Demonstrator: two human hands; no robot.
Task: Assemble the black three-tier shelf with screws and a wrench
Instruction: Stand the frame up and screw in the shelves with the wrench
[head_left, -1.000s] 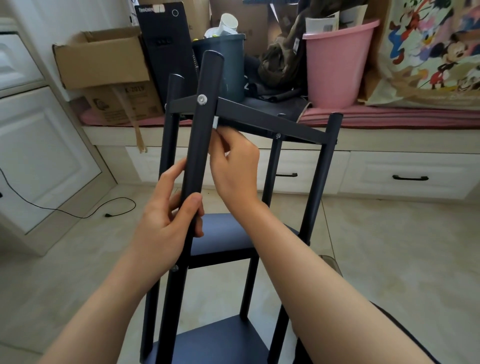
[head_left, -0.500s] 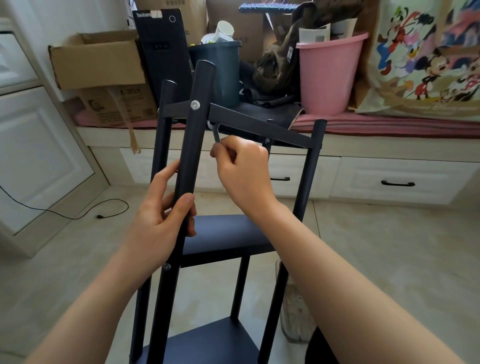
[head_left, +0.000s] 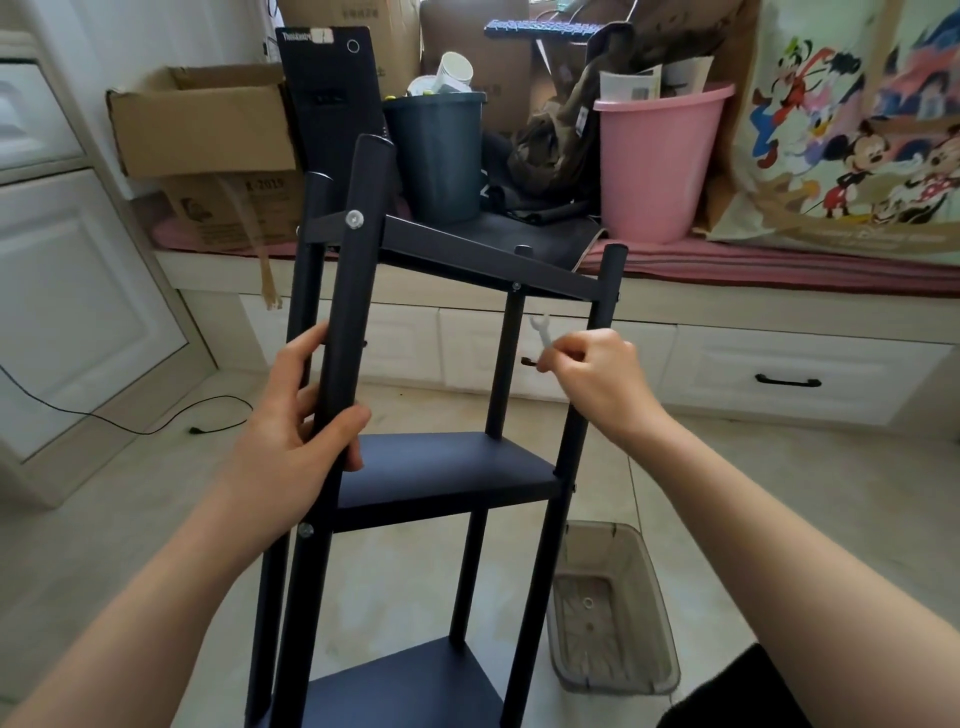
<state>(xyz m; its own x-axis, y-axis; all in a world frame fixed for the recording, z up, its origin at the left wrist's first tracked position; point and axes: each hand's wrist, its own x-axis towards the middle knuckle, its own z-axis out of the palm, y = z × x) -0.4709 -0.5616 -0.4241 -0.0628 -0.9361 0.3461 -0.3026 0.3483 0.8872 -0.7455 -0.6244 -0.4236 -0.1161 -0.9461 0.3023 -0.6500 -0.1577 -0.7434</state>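
Your left hand (head_left: 296, 415) is wrapped round the near post (head_left: 345, 332) of the black shelf (head_left: 447, 467), which stands on the floor just before you — a smooth, matte round tube, likely stiff and light, so grip it mid-length. Your right hand (head_left: 592, 374), beside the right-hand post, pinches a small silver wrench (head_left: 541, 332), thin and easily dropped. Flat boards sit at three levels; a screw (head_left: 355, 219) shines at the top joint. Beyond, a pink bucket (head_left: 657, 161) rests on the bench.
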